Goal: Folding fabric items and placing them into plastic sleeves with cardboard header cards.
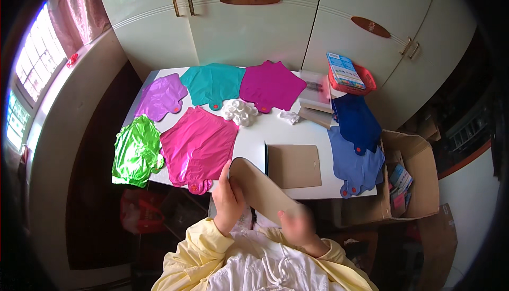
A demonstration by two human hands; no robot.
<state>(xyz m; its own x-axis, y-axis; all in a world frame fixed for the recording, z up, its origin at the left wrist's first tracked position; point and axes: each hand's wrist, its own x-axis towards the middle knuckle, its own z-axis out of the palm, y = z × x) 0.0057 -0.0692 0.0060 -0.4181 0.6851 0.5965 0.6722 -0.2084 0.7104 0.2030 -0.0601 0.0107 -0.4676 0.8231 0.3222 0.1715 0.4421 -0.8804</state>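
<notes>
A tan cardboard sheet (261, 187) is held tilted over the table's front edge. My left hand (229, 206) is closed on its left edge, with the fingers behind it. At the sheet's lower right end is my right hand (299, 227), its thumb against the cardboard; motion blurs its other fingers. Beyond the sheet, a second tan cardboard piece (294, 166) with a dark left edge lies flat on the white table (249, 142). Left of my hands, a flat pink foil piece (199, 145), like an uninflated balloon, reaches the front edge.
More foil pieces lie around: green (135, 153), purple (161, 97), teal (212, 84), magenta (270, 87) and blue (358, 158). White rolls (241, 112) sit mid-table. A red basket (365, 81) stands at the back right, an open cardboard box (424, 179) beside the table.
</notes>
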